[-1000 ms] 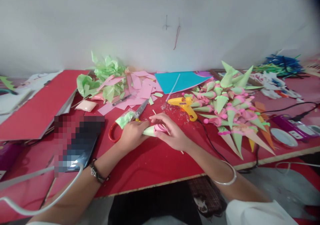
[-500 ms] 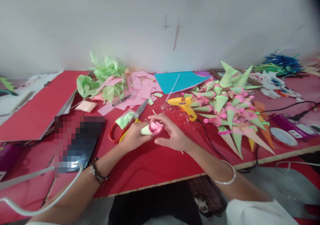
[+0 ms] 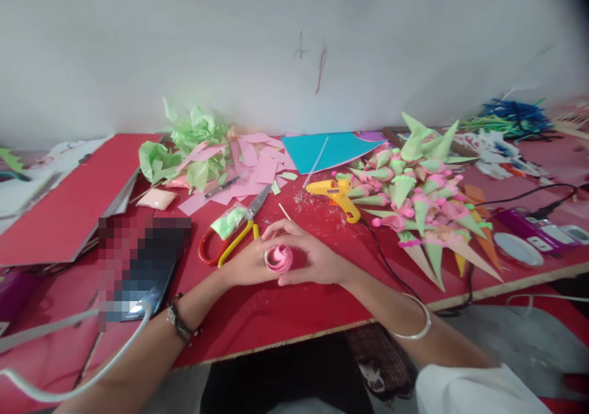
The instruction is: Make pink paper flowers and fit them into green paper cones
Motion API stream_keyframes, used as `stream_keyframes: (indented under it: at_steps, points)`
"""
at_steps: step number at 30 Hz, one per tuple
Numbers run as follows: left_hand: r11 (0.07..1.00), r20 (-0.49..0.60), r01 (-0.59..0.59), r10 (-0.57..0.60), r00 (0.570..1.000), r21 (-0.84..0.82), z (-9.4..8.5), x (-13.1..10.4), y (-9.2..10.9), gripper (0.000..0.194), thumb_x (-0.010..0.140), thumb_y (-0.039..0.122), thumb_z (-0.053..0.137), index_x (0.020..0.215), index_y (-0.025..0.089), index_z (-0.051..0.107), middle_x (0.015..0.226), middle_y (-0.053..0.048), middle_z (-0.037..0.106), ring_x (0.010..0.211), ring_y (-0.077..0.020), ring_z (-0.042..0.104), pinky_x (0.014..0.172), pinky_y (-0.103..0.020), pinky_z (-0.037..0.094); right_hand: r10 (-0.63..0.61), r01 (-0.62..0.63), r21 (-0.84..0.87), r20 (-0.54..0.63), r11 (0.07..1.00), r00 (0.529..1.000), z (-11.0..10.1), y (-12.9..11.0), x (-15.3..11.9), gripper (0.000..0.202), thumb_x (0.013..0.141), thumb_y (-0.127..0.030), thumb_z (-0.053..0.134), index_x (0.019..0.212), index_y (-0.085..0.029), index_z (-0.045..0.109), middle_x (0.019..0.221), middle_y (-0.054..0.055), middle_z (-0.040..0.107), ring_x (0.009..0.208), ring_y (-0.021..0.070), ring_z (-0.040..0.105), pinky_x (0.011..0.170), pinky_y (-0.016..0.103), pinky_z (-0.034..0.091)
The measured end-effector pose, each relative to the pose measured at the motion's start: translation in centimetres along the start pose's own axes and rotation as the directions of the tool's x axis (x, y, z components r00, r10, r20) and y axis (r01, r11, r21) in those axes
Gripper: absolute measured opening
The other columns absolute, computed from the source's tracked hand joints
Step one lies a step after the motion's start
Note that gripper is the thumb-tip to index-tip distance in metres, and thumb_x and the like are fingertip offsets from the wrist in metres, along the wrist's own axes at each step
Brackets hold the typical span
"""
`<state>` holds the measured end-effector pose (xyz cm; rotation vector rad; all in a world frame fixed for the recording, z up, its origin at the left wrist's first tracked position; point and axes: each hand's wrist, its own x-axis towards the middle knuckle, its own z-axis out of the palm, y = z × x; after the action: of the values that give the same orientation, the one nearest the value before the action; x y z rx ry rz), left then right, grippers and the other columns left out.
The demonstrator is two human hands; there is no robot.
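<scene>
A pink swirled paper flower (image 3: 279, 259) with a sliver of light green at its side faces up between both hands. My left hand (image 3: 246, 264) is closed round it from the left, most of its fingers hidden. From the right, my right hand (image 3: 317, 258) wraps its fingers and thumb about the flower. Beyond the hands pokes the end of a thin stick (image 3: 284, 210). Scissors (image 3: 235, 242) with red and yellow handles lie just past my left hand. A small bag of pale green material (image 3: 229, 222) rests on them.
A yellow glue gun (image 3: 339, 197) lies beyond my right hand, its black cord trailing right. Several pink and green paper cones (image 3: 405, 191) are heaped at the right. Paper scraps (image 3: 251, 172) and a blue sheet (image 3: 322, 151) lie by the wall. A phone (image 3: 154, 273) is at left.
My right hand has moved left and closed round the flower. The flower has turned from lying sideways to showing its pink swirled top.
</scene>
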<state>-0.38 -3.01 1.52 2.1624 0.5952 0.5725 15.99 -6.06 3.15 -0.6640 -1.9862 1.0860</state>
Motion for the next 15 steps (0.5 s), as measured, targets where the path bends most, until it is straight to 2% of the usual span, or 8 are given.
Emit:
stream_keyframes:
  at_steps: [5,11,15]
  points:
    - [0.998,0.07,-0.045,0.042,0.997,0.033,0.31,-0.09,-0.36,0.031,0.074,0.044,0.048,0.077,0.014,0.05,0.075,-0.003,0.052,0.067,-0.013,0.049,0.057,-0.023,0.043,0.006,-0.006,0.019,-0.006,1.0,1.0,-0.07,-0.06,0.06,0.027,0.067,-0.027,0.067,0.092,-0.021,0.06,0.1,0.004,0.046,0.099,0.0168,0.046,0.09,0.036,0.038]
    - [0.983,-0.035,-0.048,0.055,0.998,0.175,0.53,0.26,-0.44,0.028,0.076,0.042,0.047,0.07,0.015,0.047,0.069,-0.002,0.051,0.063,-0.0128,0.048,0.055,-0.023,0.04,0.002,-0.004,-0.013,-0.119,1.0,0.993,-0.12,0.34,-0.08,0.027,0.067,-0.027,0.066,0.092,-0.02,0.058,0.097,0.004,0.047,0.096,0.017,0.048,0.088,0.036,0.039]
    - [0.98,-0.045,-0.032,0.041,0.998,0.195,0.5,0.35,-0.53,0.023,0.08,0.036,0.046,0.072,0.015,0.048,0.067,0.0,0.052,0.057,-0.0102,0.047,0.053,-0.021,0.039,0.029,-0.033,-0.018,-0.209,0.999,0.977,0.05,0.6,-0.01,0.023,0.069,-0.031,0.064,0.088,-0.019,0.059,0.094,0.005,0.049,0.092,0.0177,0.049,0.085,0.036,0.041]
